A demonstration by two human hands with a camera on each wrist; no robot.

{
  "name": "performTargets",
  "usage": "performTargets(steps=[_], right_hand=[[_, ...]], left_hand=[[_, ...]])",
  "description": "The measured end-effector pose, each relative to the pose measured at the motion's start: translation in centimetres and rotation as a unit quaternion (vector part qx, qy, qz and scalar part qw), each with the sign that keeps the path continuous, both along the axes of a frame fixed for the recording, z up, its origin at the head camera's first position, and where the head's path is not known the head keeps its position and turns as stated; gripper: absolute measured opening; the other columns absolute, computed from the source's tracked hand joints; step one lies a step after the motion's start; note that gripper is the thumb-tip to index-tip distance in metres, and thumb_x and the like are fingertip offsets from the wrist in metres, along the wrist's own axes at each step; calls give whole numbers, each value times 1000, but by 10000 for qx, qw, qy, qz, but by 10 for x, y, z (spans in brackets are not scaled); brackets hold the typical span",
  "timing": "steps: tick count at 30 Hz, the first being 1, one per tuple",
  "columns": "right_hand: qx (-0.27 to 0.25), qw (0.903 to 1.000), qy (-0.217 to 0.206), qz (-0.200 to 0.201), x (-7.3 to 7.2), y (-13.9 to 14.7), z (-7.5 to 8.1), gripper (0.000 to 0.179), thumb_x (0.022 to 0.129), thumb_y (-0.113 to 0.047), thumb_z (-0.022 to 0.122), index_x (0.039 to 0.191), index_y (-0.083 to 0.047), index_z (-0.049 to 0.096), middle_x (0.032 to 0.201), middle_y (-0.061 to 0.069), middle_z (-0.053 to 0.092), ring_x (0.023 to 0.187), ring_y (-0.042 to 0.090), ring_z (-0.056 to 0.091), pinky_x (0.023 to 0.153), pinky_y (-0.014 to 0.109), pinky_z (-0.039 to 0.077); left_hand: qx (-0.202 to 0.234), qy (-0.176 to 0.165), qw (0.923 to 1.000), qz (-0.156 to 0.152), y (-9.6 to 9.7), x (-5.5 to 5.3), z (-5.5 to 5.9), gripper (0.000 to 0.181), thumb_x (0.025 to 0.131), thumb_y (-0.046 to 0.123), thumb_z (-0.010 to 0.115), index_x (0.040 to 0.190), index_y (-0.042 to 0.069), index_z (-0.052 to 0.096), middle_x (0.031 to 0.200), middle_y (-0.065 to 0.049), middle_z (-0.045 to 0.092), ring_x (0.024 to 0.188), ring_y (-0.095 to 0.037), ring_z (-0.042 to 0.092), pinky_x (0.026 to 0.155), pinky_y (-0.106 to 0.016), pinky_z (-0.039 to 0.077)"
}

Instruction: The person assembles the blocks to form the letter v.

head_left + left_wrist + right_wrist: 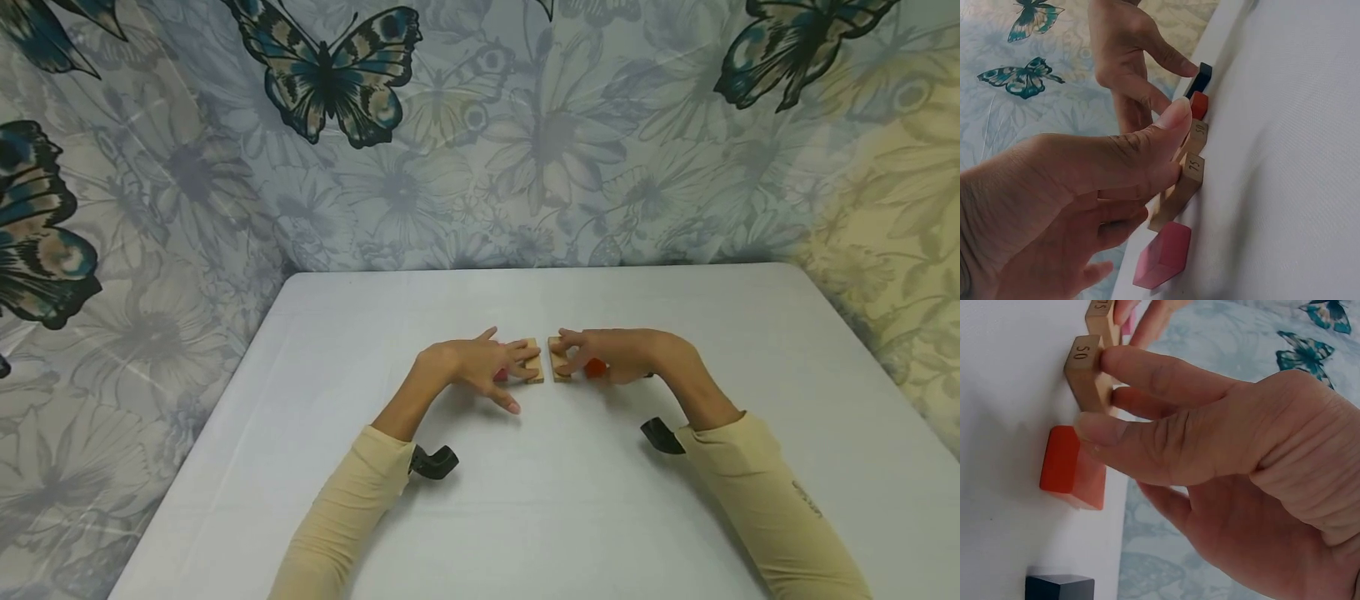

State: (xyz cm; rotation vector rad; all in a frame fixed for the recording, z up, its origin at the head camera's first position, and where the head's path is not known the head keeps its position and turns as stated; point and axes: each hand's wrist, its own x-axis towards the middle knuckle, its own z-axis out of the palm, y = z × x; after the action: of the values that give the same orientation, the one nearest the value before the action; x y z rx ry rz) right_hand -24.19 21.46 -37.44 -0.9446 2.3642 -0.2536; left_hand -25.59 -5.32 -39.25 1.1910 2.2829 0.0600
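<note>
Two light wooden blocks stand a small gap apart near the middle of the table. My left hand (pixel 476 365) reaches over a pink block (pixel 1169 255), its extended fingers touching the wooden block marked 75 (pixel 1194 167). The left thumb is spread away from that block. From the other side, my right hand (pixel 618 354) touches the wooden block marked 50 (pixel 1083 359) with its outstretched fingertips. Its thumb overlaps the edge of an orange-red block (pixel 1060 459) in the right wrist view. Beyond that lies a dark blue block (pixel 1060 589), mostly hidden by the hand in the head view.
A white-covered table (pixel 540 517) spreads beneath both hands. Behind and beside it hangs butterfly-patterned cloth (pixel 465 192). Black wrist mounts (pixel 435 462) stick out from both sleeves, low over the table.
</note>
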Motion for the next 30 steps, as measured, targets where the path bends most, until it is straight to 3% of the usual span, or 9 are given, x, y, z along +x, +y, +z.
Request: performTargets(steps=[5, 10, 16, 18, 22, 30], right_hand=[[-75, 9999, 112, 65, -1, -1, -1, 60, 92, 16, 63, 141, -19, 68, 168, 17, 37, 157, 48, 29, 124, 66, 31], [66, 10000, -11, 58, 1, -2, -1, 67, 90, 16, 62, 146, -20, 63, 169, 17, 34, 156, 48, 32, 124, 66, 32], [82, 9990, 118, 421, 2, -4, 1, 67, 91, 0, 76, 152, -19, 56, 162, 18, 36, 149, 41, 40, 118, 62, 40], [76, 9988, 162, 450, 1, -5, 1, 66, 91, -3, 77, 152, -19, 56, 160, 17, 37, 146, 39, 42, 117, 61, 42], [100, 9987, 194, 462, 1, -6, 2, 65, 92, -10, 80, 151, -19, 57, 159, 17, 37, 144, 37, 41, 117, 61, 42], [153, 9991, 158, 361, 2, -6, 1, 64, 90, -21, 83, 149, -20, 59, 162, 15, 37, 147, 38, 41, 119, 62, 40]], left_hand=[[-70, -80, 9999, 34, 1, 1, 1, 79, 96, 57, 69, 161, 27, 36, 179, 3, 6, 166, -18, 11, 135, -57, 2], [-107, -52, 9999, 81, 2, 2, 1, 78, 96, 58, 67, 162, 29, 36, 179, 2, 6, 165, -20, 16, 135, -57, 5], [-134, 62, 9998, 150, 0, 2, 0, 78, 96, 62, 66, 162, 33, 36, 179, 2, 7, 156, -18, 40, 135, -57, 7], [-151, 85, 9997, 144, 0, 2, 1, 79, 96, 62, 66, 162, 32, 35, 179, 2, 7, 159, -17, 36, 135, -58, 7], [-188, 84, 9997, 123, 1, 1, 1, 80, 96, 62, 65, 163, 31, 34, 179, 3, 6, 166, -19, 14, 135, -58, 6], [-213, 28, 9997, 109, 1, 1, 1, 81, 96, 62, 65, 164, 31, 32, 179, 2, 6, 166, -19, 8, 134, -60, 5]])
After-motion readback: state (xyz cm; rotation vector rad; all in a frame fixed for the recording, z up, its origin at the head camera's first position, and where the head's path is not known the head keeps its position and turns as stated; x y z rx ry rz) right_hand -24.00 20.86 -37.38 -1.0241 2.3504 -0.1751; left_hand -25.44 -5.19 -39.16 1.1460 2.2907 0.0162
